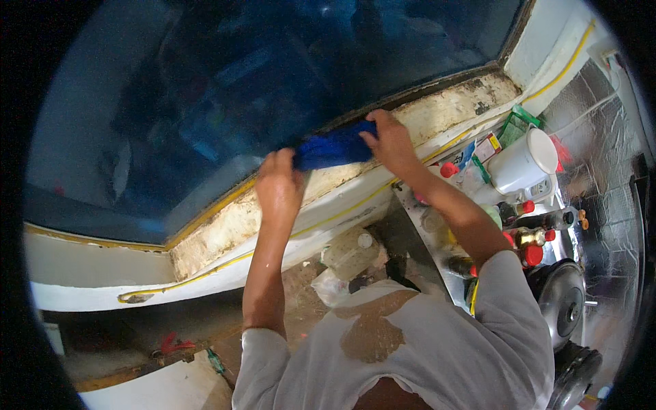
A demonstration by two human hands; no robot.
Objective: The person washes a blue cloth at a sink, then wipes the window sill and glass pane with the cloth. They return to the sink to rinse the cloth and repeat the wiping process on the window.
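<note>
A dark blue cloth [335, 146] is stretched between my two hands over the windowsill [456, 107], close against the lower edge of the window pane [230, 102]. My left hand [279, 184] grips its left end; the fingers look slightly blurred. At the other end, my right hand [392, 143] pinches the cloth between thumb and fingers. The pale sill is stained and flaking, with dark patches towards its right end. Part of the sill is hidden behind the cloth and hands.
A yellow cable [343, 212] runs along the wall below the sill. To the right, a counter holds a white jug [523, 161], several bottles [533, 254] with red caps and a lidded pot [561, 302]. A cloudy plastic container [351, 253] stands below on the floor.
</note>
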